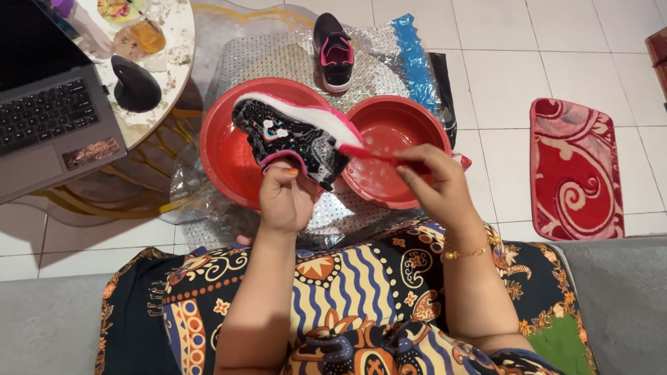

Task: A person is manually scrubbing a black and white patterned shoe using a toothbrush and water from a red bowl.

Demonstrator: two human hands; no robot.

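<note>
Our left hand (pixel 285 198) is closed around the heel of a black shoe (pixel 295 135) with a white sole, held sideways above the left red basin (pixel 222 149). Our right hand (pixel 434 177) pinches a red brush (pixel 365 153) against the sole. A second red basin (pixel 392 149) sits right; the other shoe (pixel 333 52) lies farther off.

1. Laptop screen (pixel 35 31): dark, unlit, cropped by the upper left corner, rising behind the grey keyboard on the round bench (pixel 177 52).
2. Sticker (pixel 91 153): small, brownish, rectangular, on the laptop's palm rest at lower right.
3. Packages and signs: none visible.
</note>
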